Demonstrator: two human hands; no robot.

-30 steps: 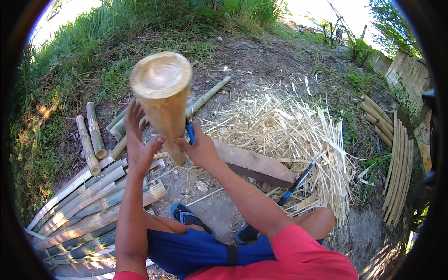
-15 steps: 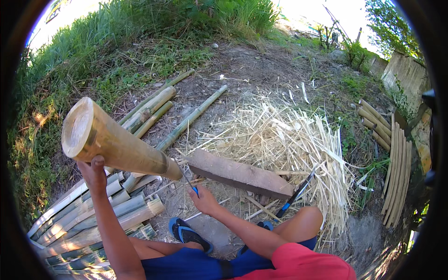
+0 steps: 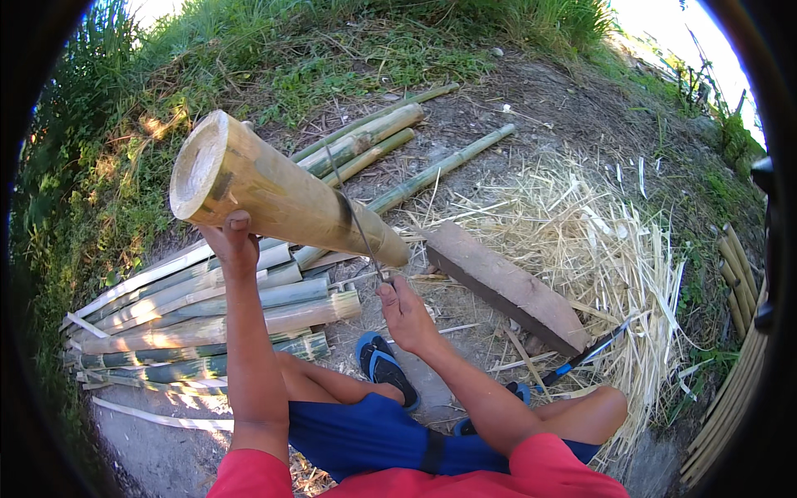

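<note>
A thick bamboo section [image 3: 282,191] hangs tilted in front of me, its pale cut end at the upper left. My left hand [image 3: 235,246] is closed around the underside of that wide end. My right hand [image 3: 408,317] grips a long thin-bladed knife [image 3: 354,217], its handle mostly hidden in my fist. The narrow dark blade points up and leftward, crossing in front of the bamboo's lower part in this view; whether it touches cannot be told. The bamboo's narrower end sits just above my right hand.
A brown wooden block [image 3: 506,286] lies right of centre, beside a heap of pale shavings [image 3: 581,216]. Another blue-handled knife [image 3: 585,353] rests near my right knee. Split bamboo pieces [image 3: 216,319] are piled at left; whole poles [image 3: 444,170] lie beyond. Brown poles [image 3: 730,398] stand far right.
My view has swung left, so the ground things appear further right. The knife blade has risen from near the bamboo's lower end to pointing up across it. Both hands keep their hold.
</note>
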